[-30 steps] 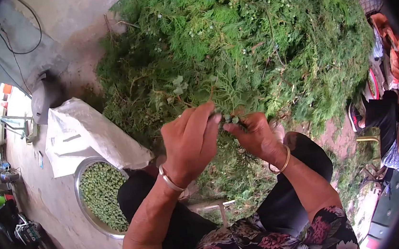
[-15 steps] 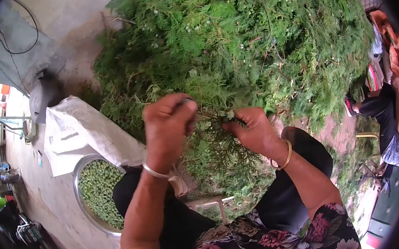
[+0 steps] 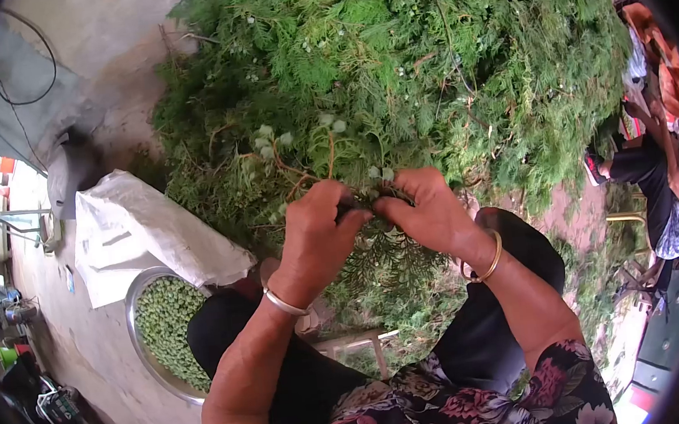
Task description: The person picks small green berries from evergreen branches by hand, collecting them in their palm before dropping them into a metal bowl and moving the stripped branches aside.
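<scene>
Outdoors on bare concrete ground (image 3: 102,374), and a huge heap of feathery green branches (image 3: 423,65) fills the top of the view. Right in front of it, both hands meet at chest height: the left hand (image 3: 317,234) and the right hand (image 3: 431,213) come fingertip to fingertip, each pinched shut on the same leafy sprig (image 3: 386,269), which hangs down between the person's knees. Small pale-green cones (image 3: 377,174) sit just above the knuckles, at the top of that sprig. It looks light and floppy, with soft flat fronds on a thin woody stem, so the stem near the cones seems the place to grip; the fronds would likely just bend or tear. The cones look small and firm, a fingertip job rather than a fistful. Down to the left, a metal basin (image 3: 131,310) holds a bed of green cones, with a white sack (image 3: 145,231) lying against its far rim. At the right edge, another person (image 3: 655,181) sits near the heap.
</scene>
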A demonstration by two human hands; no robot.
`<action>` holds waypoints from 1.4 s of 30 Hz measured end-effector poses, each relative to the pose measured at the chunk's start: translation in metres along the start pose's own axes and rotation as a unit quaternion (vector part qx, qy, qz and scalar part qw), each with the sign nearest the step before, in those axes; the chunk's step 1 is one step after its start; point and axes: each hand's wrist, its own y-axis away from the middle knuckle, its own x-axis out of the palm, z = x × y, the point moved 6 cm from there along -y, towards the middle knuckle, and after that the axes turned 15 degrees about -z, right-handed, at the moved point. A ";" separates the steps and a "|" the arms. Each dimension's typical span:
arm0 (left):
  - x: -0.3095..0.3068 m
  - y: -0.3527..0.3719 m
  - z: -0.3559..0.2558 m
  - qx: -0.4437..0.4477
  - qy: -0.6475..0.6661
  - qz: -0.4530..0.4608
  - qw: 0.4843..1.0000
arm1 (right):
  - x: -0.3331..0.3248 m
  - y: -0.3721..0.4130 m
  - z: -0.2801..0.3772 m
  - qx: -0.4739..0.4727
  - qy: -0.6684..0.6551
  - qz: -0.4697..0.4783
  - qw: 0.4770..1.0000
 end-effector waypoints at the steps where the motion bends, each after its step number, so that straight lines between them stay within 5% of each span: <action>1: 0.002 0.001 0.001 0.000 0.000 0.001 1.000 | 0.000 0.000 -0.001 0.005 0.002 0.000 1.000; 4: 0.002 0.001 0.001 -0.044 0.043 -0.014 0.998 | -0.001 -0.001 0.001 -0.004 0.003 -0.005 1.000; 6: 0.003 0.003 0.011 -0.248 0.137 0.030 0.959 | -0.002 0.000 0.004 -0.017 0.001 -0.012 1.000; 10: 0.000 0.000 0.016 -0.325 0.219 0.035 0.919 | 0.001 0.001 0.002 -0.006 -0.034 -0.001 0.999; 12: 0.000 0.003 0.021 -0.445 0.374 0.003 0.814 | 0.001 0.000 0.001 0.007 -0.039 0.005 0.999; 16: -0.015 -0.010 0.015 -0.417 0.519 0.039 0.745 | -0.007 -0.003 0.003 0.014 -0.019 -0.016 1.000; 21: -0.004 -0.001 0.012 -0.466 0.516 0.000 0.719 | 0.000 -0.003 0.002 -0.025 -0.015 -0.021 0.999; 23: -0.001 -0.001 0.013 -0.349 0.301 0.029 0.887 | 0.002 -0.002 -0.002 0.013 0.012 -0.001 1.000; 24: 0.007 0.004 0.014 -0.350 0.301 0.028 0.887 | 0.005 -0.001 -0.004 0.013 0.012 0.000 1.000; 26: 0.006 -0.001 -0.003 -0.068 0.106 -0.035 0.991 | 0.008 0.000 -0.003 -0.050 -0.029 -0.022 0.998; 31: 0.003 -0.002 0.006 -0.121 0.073 0.014 0.990 | 0.016 0.003 -0.004 -0.022 -0.014 0.004 1.000; 34: 0.006 0.001 0.014 -0.227 0.135 0.073 0.962 | 0.015 0.004 0.002 -0.006 -0.010 0.015 1.000; 36: 0.005 0.005 0.014 -0.366 0.245 0.077 0.894 | 0.015 0.003 -0.002 0.009 -0.014 0.021 1.000; 42: -0.001 0.001 0.022 -0.469 0.469 -0.008 0.748 | 0.015 0.003 -0.002 -0.039 -0.004 -0.020 0.999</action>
